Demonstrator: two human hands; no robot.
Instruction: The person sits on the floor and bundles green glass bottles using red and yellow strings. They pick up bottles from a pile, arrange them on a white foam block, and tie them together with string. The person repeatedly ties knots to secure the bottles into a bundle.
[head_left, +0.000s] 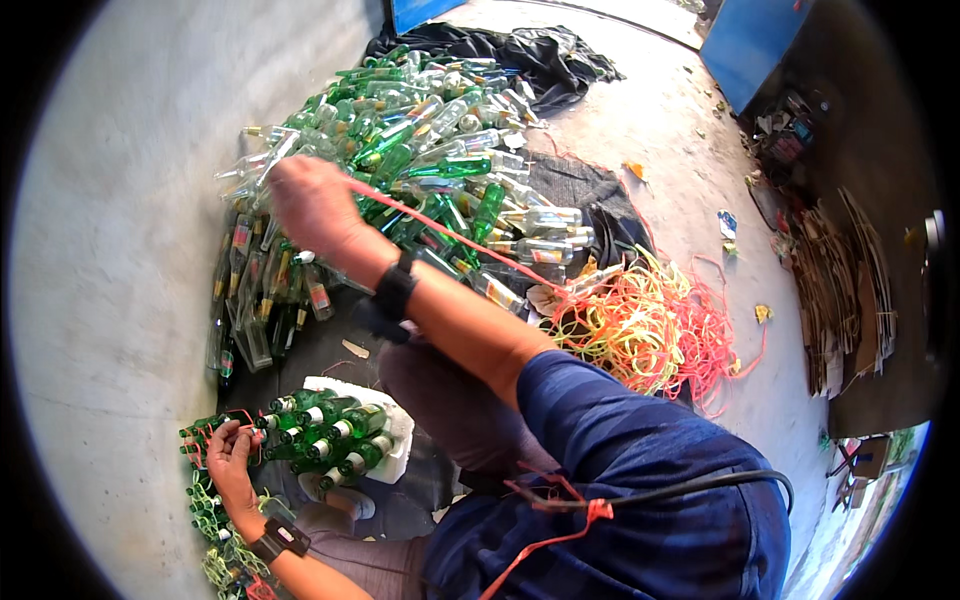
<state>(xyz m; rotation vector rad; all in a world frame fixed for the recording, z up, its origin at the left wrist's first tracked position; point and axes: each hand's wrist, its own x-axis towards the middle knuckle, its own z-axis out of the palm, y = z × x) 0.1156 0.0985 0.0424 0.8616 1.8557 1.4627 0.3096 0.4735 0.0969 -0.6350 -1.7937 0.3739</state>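
My right hand (311, 199), blurred and raised over the bottle pile (420, 127), is closed on a red plastic strap (457, 232). From that hand the strap stretches taut down to a tangled heap of red and yellow-green strapping (637, 330). Low by the wall, my left hand (234, 465) pinches red strapping (244, 421) at the necks of green bottles (202, 426). Beside it, several green glass bottles (330, 427) with pale-wrapped necks lie stacked on a white foam block (401, 450). My fingers hide part of the strapping there.
Along the grey wall (112, 300), more bottles wrapped in yellow-green strapping (217, 547) stand below my left hand. Black sheeting (555, 67) lies behind the pile. Flattened cardboard (840, 300) leans at the right. A black cord (697, 484) with red strap tied on crosses my shirt.
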